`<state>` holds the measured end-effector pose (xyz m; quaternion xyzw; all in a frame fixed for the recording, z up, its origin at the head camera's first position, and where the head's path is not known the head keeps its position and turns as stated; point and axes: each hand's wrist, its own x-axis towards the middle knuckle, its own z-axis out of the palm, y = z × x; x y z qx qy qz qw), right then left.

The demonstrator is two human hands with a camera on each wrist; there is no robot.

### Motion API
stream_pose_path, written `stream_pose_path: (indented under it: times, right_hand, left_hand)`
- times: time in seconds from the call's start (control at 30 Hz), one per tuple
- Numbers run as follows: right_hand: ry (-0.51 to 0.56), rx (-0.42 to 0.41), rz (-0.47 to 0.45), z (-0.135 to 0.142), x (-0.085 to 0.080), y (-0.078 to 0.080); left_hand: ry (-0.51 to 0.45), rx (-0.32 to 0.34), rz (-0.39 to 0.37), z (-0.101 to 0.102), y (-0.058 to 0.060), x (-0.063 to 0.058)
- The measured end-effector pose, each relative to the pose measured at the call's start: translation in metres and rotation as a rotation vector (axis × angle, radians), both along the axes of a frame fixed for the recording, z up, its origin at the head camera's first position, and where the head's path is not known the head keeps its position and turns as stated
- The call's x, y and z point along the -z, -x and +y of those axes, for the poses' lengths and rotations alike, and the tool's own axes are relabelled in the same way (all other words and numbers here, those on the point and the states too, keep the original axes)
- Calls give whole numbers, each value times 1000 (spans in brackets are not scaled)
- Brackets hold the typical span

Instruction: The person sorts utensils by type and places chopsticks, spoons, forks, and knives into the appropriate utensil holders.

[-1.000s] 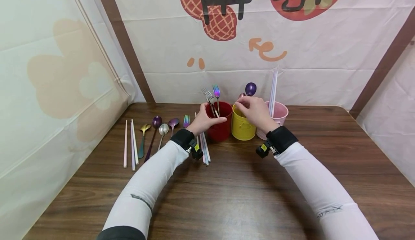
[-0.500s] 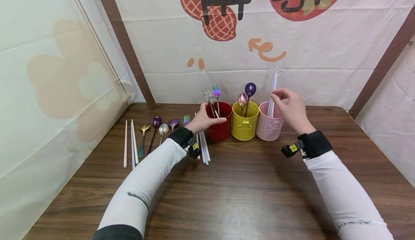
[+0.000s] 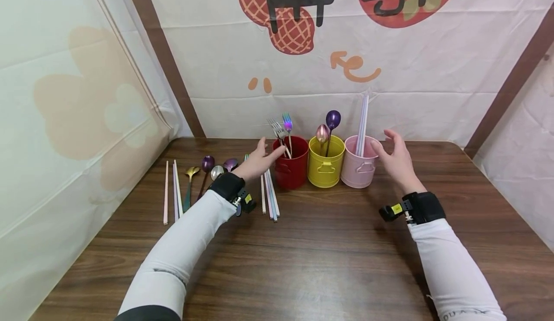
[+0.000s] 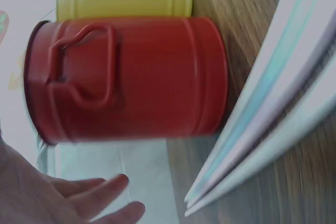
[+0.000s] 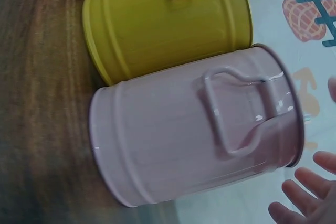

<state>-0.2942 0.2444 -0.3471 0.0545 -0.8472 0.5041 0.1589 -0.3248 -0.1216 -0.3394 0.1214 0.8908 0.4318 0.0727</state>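
Observation:
My left hand (image 3: pixel 258 162), fingers spread and holding nothing, is just left of the red bucket (image 3: pixel 291 173). Silver forks (image 3: pixel 277 128) and a rainbow fork (image 3: pixel 287 121) stand in that bucket. Beside it, the yellow bucket (image 3: pixel 326 179) holds a pink spoon (image 3: pixel 322 133) and a purple spoon (image 3: pixel 333 119). White and lilac chopsticks (image 3: pixel 362 121) rise from the pink bucket (image 3: pixel 357 179) at the right end of the row. Near its right rim is my right hand (image 3: pixel 399 163), thumb and fingers apart with nothing between them; the right wrist view shows its fingertips (image 5: pixel 294 192) beyond the rim.
Several chopsticks (image 3: pixel 271 198) lie left of the red bucket. Farther left on the table are more chopsticks (image 3: pixel 166 193), a gold spoon (image 3: pixel 192 172), a dark purple spoon (image 3: pixel 208 163), a silver spoon (image 3: pixel 217 171) and another purple spoon (image 3: pixel 230 164). A printed cloth (image 3: pixel 216 70) hangs behind.
My left hand has come off the red bucket toward the left. My right hand has gone from the yellow bucket's spoons to the pink bucket's chopsticks, then drawn away rightward with its fingers parted.

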Motion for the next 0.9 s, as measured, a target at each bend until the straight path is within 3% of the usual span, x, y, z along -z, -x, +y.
stream_pose_path:
  times: [0.1, 0.23, 0.33, 0.43, 0.57, 0.9]
  right_hand:
    - [95, -65, -61, 0, 6, 0]
    - [160, -116, -102, -3, 13, 6]
    - [178, -122, -111, -5, 16, 9]
    - [186, -115, -120, -7, 19, 10]
    - [185, -94, -125, -9, 24, 11]
    - [192, -71, -133, -10, 33, 15]
  left_hand:
    - [67, -30, 96, -14, -2, -1]
    - [238, -74, 245, -29, -5, 0]
    - [369, -61, 262, -36, -8, 2]
    - [453, -6, 198, -37, -8, 7]
    - [499, 45, 81, -36, -3, 17]
    - [450, 11, -94, -31, 18, 39]
